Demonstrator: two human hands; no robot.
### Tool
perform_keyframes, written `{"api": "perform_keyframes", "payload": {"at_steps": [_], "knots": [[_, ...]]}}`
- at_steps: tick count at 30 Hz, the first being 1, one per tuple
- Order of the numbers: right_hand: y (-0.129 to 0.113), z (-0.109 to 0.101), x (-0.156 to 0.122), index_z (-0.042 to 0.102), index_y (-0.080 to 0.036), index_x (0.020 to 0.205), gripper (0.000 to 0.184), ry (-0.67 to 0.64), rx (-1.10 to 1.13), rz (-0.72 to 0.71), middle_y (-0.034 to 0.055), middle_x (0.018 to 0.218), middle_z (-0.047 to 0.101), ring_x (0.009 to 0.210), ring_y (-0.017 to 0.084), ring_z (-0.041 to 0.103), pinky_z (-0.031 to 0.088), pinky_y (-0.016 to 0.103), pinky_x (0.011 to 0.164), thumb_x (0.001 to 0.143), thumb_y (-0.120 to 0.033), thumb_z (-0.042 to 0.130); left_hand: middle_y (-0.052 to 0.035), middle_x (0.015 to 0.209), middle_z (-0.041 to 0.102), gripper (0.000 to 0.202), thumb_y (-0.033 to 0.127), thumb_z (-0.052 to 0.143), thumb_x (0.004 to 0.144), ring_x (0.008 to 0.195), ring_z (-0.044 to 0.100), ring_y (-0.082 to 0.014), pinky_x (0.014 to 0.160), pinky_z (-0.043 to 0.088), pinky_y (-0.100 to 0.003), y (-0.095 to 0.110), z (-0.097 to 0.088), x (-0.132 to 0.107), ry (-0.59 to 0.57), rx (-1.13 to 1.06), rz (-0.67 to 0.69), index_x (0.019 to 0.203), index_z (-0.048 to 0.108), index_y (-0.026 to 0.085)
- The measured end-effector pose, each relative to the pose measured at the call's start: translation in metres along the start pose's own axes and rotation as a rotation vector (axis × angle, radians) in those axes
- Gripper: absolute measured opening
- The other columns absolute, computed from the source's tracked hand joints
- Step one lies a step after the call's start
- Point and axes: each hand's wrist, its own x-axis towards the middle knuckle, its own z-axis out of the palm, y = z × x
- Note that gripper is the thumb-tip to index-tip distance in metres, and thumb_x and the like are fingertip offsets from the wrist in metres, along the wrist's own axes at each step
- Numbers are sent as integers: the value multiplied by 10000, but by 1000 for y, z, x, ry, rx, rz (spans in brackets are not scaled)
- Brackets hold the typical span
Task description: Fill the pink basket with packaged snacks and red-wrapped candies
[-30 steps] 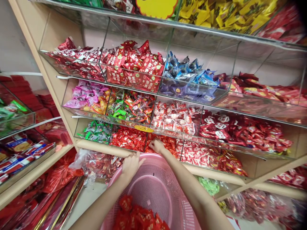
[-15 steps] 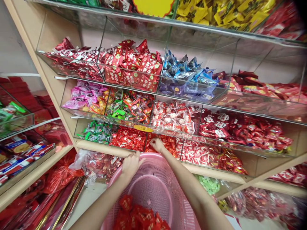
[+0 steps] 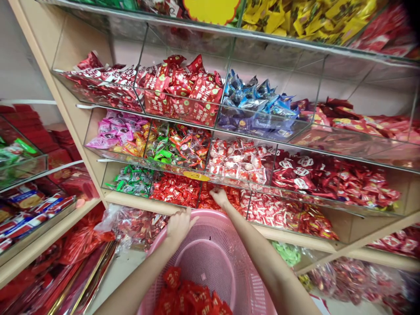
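My left hand (image 3: 179, 226) grips the far left rim of a pink plastic basket (image 3: 210, 213), its fingers curled over the edge. Inside the basket, red-wrapped candies (image 3: 193, 299) lie in a heap at the near side. My right hand (image 3: 219, 197) reaches over the rim into a bottom-row bin of red-wrapped candies (image 3: 235, 199). Its fingers are curled in at the candies, and whatever is between them is hidden. More red candies (image 3: 175, 190) fill the bin just left of that hand, and red-and-white candies (image 3: 265, 206) the one to its right.
Clear dividers and front panels split the wooden shelf (image 3: 138, 202) into bins. Above are white-and-red sweets (image 3: 238, 162), blue packets (image 3: 259, 98) and a yellow price tag (image 3: 196, 176). Bagged goods (image 3: 131, 225) lie below at the left; a side shelf (image 3: 49, 236) stands farther left.
My right hand has shifted slightly to the right within the red candy bin. My left hand and the basket have stayed in place.
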Motion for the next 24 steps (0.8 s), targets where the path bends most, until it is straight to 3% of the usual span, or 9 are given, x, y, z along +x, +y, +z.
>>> {"api": "perform_keyframes", "payload": {"at_steps": [18, 21, 24], "knots": [[-8, 2, -14, 601, -134, 755, 212, -96, -245, -35, -8, 723, 631, 680, 121, 592, 474, 296, 679, 834, -324, 552, -119, 825, 622, 438, 498, 267, 882, 732, 620, -243, 568, 420, -280, 1, -1, -1, -19, -44, -6, 938, 540, 160], [-13, -4, -15, 630, -161, 833, 207, -53, -350, -35, 34, 827, 673, 784, 150, 611, 451, 285, 744, 858, -288, 468, -127, 836, 622, 455, 505, 260, 881, 738, 618, -245, 566, 419, -280, 1, -1, -2, -24, -67, -9, 944, 541, 154], [-15, -19, -13, 629, -156, 982, 311, 27, -515, 11, 121, 1021, 656, 1022, 221, 556, 381, 318, 880, 876, -292, 370, -127, 840, 623, 456, 507, 260, 881, 742, 618, -242, 573, 422, -279, 0, 0, -2, -27, -66, -16, 947, 540, 154]]}}
